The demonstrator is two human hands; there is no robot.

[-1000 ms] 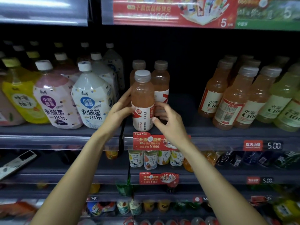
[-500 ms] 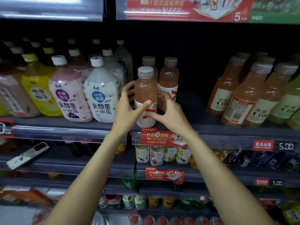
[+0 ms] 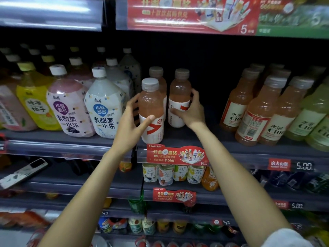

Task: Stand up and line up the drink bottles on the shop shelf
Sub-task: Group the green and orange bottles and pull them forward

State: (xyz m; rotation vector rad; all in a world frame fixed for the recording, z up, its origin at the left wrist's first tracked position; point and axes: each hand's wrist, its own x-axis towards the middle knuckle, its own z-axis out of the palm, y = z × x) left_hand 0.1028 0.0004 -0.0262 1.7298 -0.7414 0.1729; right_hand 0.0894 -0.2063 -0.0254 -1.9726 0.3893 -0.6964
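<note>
Left hand (image 3: 130, 124) reaches up, fingers spread and curled round front pink bottle (image 3: 151, 111), thumb across its label. Bottle upright at front edge of shelf (image 3: 71, 141), above red promo tag (image 3: 176, 155). Right hand (image 3: 191, 111) grips rear right pink bottle (image 3: 179, 98), fingers wrapped round far side, thumb on label. Third pink bottle (image 3: 158, 75) behind front one: three in cluster. Left: big white bottle (image 3: 105, 107), big pink bottle (image 3: 68, 106). Right: orange bottles (image 3: 256, 111). Dim shop, more stocked shelves below.
</note>
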